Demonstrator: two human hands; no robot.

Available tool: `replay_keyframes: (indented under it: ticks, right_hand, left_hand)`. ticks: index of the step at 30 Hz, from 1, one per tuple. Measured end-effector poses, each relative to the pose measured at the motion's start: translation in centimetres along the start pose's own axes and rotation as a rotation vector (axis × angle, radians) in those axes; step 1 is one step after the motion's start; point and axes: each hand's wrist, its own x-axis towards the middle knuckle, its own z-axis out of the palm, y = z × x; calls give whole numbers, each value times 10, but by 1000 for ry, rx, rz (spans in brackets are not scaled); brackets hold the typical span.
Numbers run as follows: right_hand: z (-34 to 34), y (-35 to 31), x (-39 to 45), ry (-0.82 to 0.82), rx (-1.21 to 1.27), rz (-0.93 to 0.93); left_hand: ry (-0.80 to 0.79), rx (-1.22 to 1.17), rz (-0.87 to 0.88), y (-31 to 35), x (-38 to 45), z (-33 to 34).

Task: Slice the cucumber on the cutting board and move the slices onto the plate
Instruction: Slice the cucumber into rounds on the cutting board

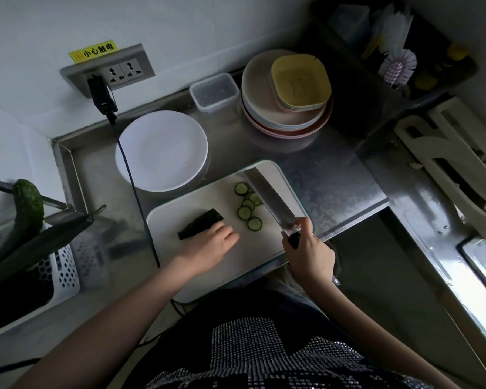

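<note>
I'm looking down into a dim kitchen corner where pale walls (180, 21) meet above a stainless steel tabletop (328, 175) with a raised lip along its back and left edges. A double wall socket (110, 70) under a yellow warning sticker (92, 51) sits on the back wall, a black adapter (101, 94) plugged into it with its cable (129, 169) trailing down over the tabletop. To the far right a dark rack (421, 68) holds a brush (398, 66), and bright light glares off the steel surface (455, 276) at the lower right.
</note>
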Motion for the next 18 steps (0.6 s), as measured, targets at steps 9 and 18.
replay_keyframes:
  ticks: [9, 18]
  right_hand:
    - [-1, 0, 1, 7, 42, 18]
    - [-4, 5, -1, 6, 59, 5]
  left_hand:
    - [233, -415, -336, 16, 64, -29]
    - [266, -276, -393, -7, 58, -24]
